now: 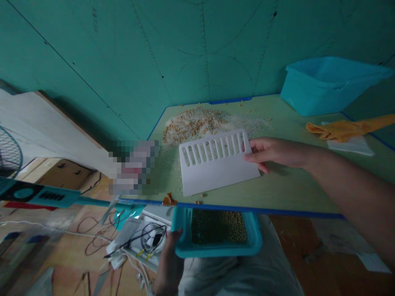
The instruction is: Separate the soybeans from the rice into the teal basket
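My right hand [262,153] pinches the right end of a white slotted plastic board [220,170], which is tilted just above the table. Through its slots the tabletop and scattered white grains show. Behind the board lies a spread pile of soybeans [193,123] mixed with white grains [243,123]. Below the table's front edge, my left hand [173,248] grips the left side of a teal plastic tray [217,251] over my lap. Several soybeans [237,230] sit in that tray, partly in shadow.
A blue bin [311,96] stands at the table's back right, with an orange cloth [342,128] and white paper [354,146] before it. The table [296,189] has a blue edge. A brown scrap [168,200] lies at its front. Cables and a box of parts [145,242] are at lower left.
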### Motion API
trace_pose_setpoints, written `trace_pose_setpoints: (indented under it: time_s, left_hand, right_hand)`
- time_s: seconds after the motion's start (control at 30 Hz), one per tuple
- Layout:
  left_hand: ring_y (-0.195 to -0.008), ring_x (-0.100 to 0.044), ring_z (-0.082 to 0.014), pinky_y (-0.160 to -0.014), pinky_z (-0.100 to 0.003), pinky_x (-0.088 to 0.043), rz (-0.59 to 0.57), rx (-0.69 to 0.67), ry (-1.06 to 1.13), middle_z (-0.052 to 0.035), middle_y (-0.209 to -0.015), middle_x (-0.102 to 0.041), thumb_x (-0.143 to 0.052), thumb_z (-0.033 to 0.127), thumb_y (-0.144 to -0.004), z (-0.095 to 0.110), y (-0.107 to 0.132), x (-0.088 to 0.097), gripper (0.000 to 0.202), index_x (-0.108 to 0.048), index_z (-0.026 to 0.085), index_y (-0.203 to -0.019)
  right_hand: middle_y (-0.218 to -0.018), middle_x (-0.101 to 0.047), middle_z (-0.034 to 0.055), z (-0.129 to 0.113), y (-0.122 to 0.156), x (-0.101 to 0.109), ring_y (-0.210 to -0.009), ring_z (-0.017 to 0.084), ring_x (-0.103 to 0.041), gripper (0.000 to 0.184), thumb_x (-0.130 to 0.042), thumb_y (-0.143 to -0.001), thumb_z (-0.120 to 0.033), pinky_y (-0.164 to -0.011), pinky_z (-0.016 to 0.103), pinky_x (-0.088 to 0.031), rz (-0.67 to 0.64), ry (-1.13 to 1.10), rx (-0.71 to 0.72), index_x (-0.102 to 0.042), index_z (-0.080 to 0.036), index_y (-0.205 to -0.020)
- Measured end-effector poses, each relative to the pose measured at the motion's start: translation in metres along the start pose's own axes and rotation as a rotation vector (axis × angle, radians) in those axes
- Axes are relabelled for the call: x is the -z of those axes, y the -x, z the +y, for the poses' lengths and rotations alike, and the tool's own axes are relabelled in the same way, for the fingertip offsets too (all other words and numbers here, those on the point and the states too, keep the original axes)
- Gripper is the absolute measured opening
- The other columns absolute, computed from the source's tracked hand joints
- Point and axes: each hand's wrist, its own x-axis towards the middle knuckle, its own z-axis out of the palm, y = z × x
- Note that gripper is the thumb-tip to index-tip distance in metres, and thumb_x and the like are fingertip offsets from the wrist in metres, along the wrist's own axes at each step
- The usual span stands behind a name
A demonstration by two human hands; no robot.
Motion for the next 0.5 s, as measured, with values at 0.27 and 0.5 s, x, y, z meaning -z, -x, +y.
trace_pose_setpoints:
  time_s: [0.27,0.5]
  left_hand:
    - [-0.106,-0.066,-0.0377,-0.094,-0.048,-0.051,0.012,0.014,0.017,-0.0089,-0.092,-0.08,-0.077,0.027,-0.065,0.001,0.002,-0.005,0.027,-0.078,0.016,-0.09]
    - [-0.11,-0.064,-0.0384,-0.099,-0.048,-0.046,-0.054,-0.012,0.001,-0.0061,-0.086,-0.08,-0.08,0.031,-0.06,0.003,0.005,-0.016,0.02,-0.079,0.02,-0.076]
  right_hand:
    - [-0.054,-0.056,-0.0052,-0.001,0.003,-0.003,-0.041,0.008,-0.052,0.02,-0.066,-0.075,-0.032,-0.045,0.021,-0.039,-0.091,0.011,-0.019,-0.053,-0.017,-0.08]
    - [-0.055,-0.059,-0.0042,-0.002,0.008,-0.007,-0.042,0.01,-0.055,0.022,-0.065,-0.076,-0.035,-0.045,0.022,-0.039,-0.231,0.02,-0.058,-0.054,-0.017,-0.084]
